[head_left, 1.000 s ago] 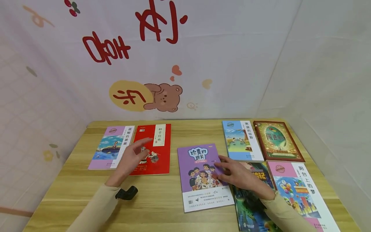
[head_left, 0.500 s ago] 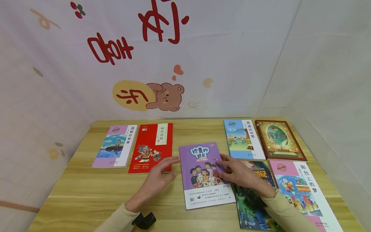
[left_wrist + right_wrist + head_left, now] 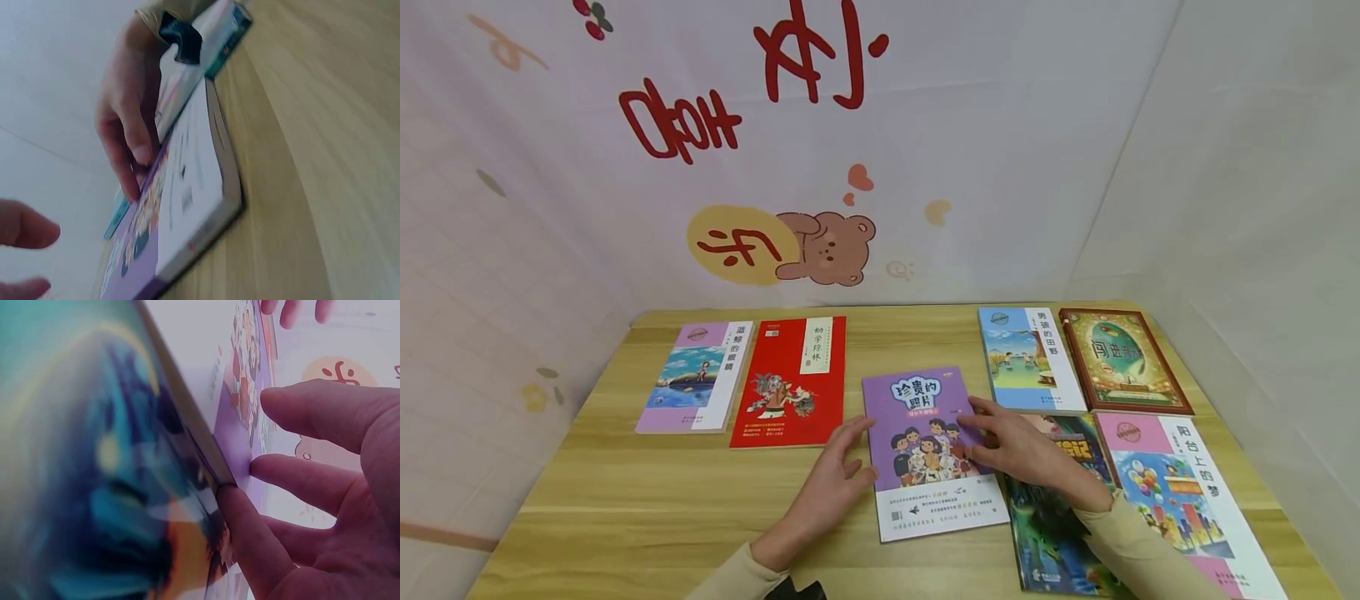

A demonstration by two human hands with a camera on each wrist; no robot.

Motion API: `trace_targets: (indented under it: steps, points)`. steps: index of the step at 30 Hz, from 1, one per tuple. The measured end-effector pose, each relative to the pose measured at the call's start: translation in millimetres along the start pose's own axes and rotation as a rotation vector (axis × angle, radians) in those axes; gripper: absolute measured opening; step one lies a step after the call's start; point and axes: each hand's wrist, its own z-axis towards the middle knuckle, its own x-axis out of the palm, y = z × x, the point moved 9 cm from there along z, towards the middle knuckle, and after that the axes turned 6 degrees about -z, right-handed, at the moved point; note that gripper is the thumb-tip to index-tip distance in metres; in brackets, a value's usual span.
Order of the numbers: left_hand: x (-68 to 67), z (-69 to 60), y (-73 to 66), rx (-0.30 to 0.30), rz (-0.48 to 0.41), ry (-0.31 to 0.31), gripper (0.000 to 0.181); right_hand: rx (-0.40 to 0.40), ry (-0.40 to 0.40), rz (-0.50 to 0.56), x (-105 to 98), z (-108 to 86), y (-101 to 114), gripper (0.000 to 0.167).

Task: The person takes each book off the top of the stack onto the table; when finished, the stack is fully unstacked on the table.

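Note:
A purple and white paperback book (image 3: 925, 450) lies slightly turned on the wooden table, its cover up. The right hand (image 3: 1018, 446) rests at its right side; in the right wrist view, fingertips (image 3: 230, 492) touch the book's edge and cover, not curled round it. The left hand (image 3: 831, 487) is at the book's left edge with thumb and fingers spread; whether it touches is hard to tell from the head view. In the left wrist view its fingers (image 3: 31, 228) appear apart from the book (image 3: 187, 169).
Left of the purple book are a red book (image 3: 790, 379) and a pink-and-white book (image 3: 696, 375). On the right lie a blue-and-white book (image 3: 1026, 358), a brown-framed book (image 3: 1123, 358), a dark green book (image 3: 1052, 550) and a pink book (image 3: 1180, 500). A printed cloth (image 3: 1000, 150) hangs behind.
The left hand has come from over the red book, rightward and down, to the purple book's left edge. The right hand and the books stay about where they were.

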Motion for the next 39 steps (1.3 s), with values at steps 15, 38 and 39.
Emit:
trace_targets:
  steps: [15, 38, 39]
  points:
    - [1.3, 7.0, 1.5, -0.147, -0.339, -0.144, 0.067, 0.015, -0.005, 0.04, 2, 1.0, -1, 0.053]
    - [41.7, 9.7, 35.4, -0.226, -0.459, 0.155, 0.08, 0.033, 0.0, 0.069, 4, -4.2, -6, 0.062]
    - [40.4, 10.4, 34.7, -0.209, -0.444, 0.149, 0.08, 0.029, 0.004, 0.097, 4, -4.3, -7, 0.061]
